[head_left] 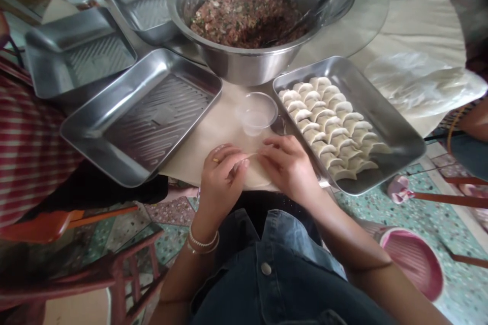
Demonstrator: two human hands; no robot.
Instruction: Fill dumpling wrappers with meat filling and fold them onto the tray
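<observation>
My left hand (224, 172), with a ring and a beaded bracelet, is closed at the front edge of the table. Its thumb and fingers pinch one side of a pale dumpling wrapper (251, 155). From the other side my right hand (287, 165) pinches the same wrapper, its fingertips close to the left ones. Most of the wrapper is hidden by the fingers, and I cannot tell whether filling is inside. Just beyond the hands stands a small clear plastic bowl (257, 111). To the right, a metal tray (396, 150) holds rows of folded dumplings (331, 127).
A large steel basin (247, 63) of minced filling (244, 18) stands behind the bowl, a dark utensil leaning in it. Metal trays (152, 122) lie on the left. A plastic bag (423, 81) is at the right. A pink bin (414, 261) and chairs stand on the floor.
</observation>
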